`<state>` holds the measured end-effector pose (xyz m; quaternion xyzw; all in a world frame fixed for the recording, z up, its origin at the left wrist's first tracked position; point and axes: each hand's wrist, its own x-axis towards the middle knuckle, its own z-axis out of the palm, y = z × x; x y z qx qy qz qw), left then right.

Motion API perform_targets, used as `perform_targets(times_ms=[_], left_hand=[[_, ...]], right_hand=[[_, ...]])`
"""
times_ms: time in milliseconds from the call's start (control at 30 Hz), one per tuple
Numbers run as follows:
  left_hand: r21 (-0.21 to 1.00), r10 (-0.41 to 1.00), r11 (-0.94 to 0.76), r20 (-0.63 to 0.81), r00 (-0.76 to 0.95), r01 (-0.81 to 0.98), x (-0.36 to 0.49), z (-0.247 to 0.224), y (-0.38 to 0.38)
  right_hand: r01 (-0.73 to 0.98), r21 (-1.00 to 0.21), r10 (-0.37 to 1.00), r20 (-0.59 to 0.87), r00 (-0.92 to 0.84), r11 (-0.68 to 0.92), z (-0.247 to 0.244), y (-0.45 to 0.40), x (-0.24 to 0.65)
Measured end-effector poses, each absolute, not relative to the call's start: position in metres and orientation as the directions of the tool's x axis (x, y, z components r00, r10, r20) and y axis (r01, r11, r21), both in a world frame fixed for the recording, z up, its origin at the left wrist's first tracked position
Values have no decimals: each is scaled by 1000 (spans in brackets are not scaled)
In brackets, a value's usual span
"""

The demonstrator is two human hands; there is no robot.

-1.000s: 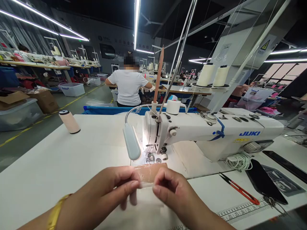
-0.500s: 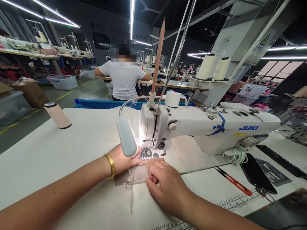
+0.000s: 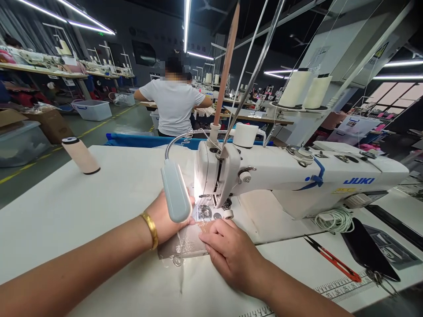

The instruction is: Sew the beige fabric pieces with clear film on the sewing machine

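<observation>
A sheer beige fabric piece (image 3: 185, 245) with loose pale threads lies on the white table, just in front of the needle plate of a white JUKI sewing machine (image 3: 261, 176). My left hand (image 3: 165, 215), with a gold bangle (image 3: 150, 230) at its wrist, grips the fabric's upper left edge; a grey lamp head (image 3: 176, 191) hides most of its fingers. On the right side of the cloth, my right hand (image 3: 231, 253) has its fingers curled, with thumb and index finger pinched on the fabric close to the presser foot (image 3: 205, 213).
A beige thread cone (image 3: 81, 156) stands at the table's far left. Red-handled thread snips (image 3: 333, 259), a black phone (image 3: 368, 248) and a coil of pale cord (image 3: 334, 219) lie right. Beyond the table, a person in a white shirt (image 3: 175, 105) sits facing away.
The view has shifted slightly, so the machine sits further right. My right hand's fingers have moved over the fabric and straightened somewhat; my left hand stays beside the needle area.
</observation>
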<state>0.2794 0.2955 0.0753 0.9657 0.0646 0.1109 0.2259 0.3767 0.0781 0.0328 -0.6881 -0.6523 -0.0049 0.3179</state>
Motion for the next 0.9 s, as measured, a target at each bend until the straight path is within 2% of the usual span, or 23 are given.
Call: perform_targets(times_ms=[100,167,467,767,900], left_hand=[[300,178,-950,296,938,86,259,82,274],[251,147,-965,280,949,75,247,77,262],[353,97,-935,192,977,24,236,46,264],[275,15,-958,343,939,-85,237,32,279],[322,2,-938,367,930,-125,241,35,290]], right_hand=[[900,-433,895,420,150,52,34,78,376],[896,-440,900,408,150,51,34,78,377],[889,-456,917,370,151,38,32,76,378],[892,-451,925,347,157,18,34,78,376],[901,-434,925,341,169,-5,36,79,375]])
